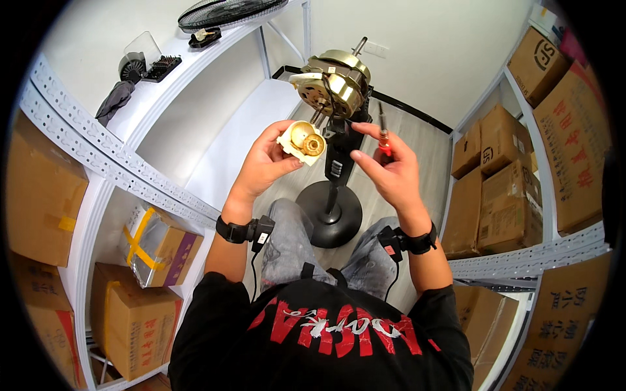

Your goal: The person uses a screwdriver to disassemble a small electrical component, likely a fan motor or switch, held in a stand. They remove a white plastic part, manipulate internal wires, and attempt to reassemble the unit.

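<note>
In my left hand (264, 159) is a small cream-coloured gearbox housing (287, 139), its open side showing a round hollow and a brass-coloured gear (314, 144). My fingers are wrapped round its left side. A screwdriver (383, 133) with a red and clear handle is tucked among the fingers of my right hand (391, 166), its shaft pointing up. The right thumb and index finger are spread toward the black fan stand (339, 146). Just beyond both hands, a brass-coloured fan motor (339, 85) sits on the stand, its threaded worm shaft (318, 114) reaching down toward the housing.
The stand's round black base (331, 215) is on the floor between my legs. On the left shelf (186, 68) lie a fan grille (228, 12), a bit set (162, 68) and a dark cloth (116, 103). Cardboard boxes (502, 140) fill the right rack; more boxes (134, 319) stand lower left.
</note>
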{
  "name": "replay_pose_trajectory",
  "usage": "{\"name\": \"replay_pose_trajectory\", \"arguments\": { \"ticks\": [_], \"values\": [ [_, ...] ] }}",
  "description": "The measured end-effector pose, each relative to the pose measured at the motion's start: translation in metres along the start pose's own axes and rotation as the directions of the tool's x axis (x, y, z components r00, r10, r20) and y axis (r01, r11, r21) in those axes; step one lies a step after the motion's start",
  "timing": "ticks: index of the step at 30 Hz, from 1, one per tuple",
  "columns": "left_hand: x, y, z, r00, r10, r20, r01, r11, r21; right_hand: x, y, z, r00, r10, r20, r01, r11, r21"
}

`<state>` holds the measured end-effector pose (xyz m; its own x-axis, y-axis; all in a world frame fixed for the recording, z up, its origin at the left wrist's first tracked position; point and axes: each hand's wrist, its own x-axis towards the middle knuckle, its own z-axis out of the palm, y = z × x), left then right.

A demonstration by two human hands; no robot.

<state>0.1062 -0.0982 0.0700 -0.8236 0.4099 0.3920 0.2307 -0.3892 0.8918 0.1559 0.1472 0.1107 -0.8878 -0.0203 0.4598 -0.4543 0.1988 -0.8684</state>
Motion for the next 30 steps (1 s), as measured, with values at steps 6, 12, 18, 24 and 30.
{"name": "replay_pose_trajectory", "arguments": {
  "ticks": [6,12,18,24,30],
  "values": [
    [0.001,0.009,0.001,0.999,-0.04,-0.011,0.04,0.998,0.039,0.011,-0.009,0.028,0.997,0.004,-0.077,-0.01,0.997,-0.073],
    [0.002,0.003,-0.006,1.0,-0.01,-0.009,0.01,1.0,0.014,0.009,-0.012,0.03,0.995,-0.026,-0.096,0.027,1.0,0.005],
    [0.004,-0.002,-0.009,0.999,0.048,0.007,-0.048,0.999,-0.009,0.007,-0.018,0.023,0.99,0.052,-0.131,-0.026,0.98,0.195],
    [0.006,-0.012,-0.015,0.999,0.053,-0.005,-0.053,0.998,-0.046,0.014,-0.035,0.005,0.972,0.217,-0.085,-0.147,0.855,0.498],
    [0.006,-0.012,-0.02,0.998,0.051,-0.037,-0.053,0.997,-0.06,0.018,-0.034,-0.01,0.968,0.029,-0.249,0.032,0.971,0.235]
  ]
}}
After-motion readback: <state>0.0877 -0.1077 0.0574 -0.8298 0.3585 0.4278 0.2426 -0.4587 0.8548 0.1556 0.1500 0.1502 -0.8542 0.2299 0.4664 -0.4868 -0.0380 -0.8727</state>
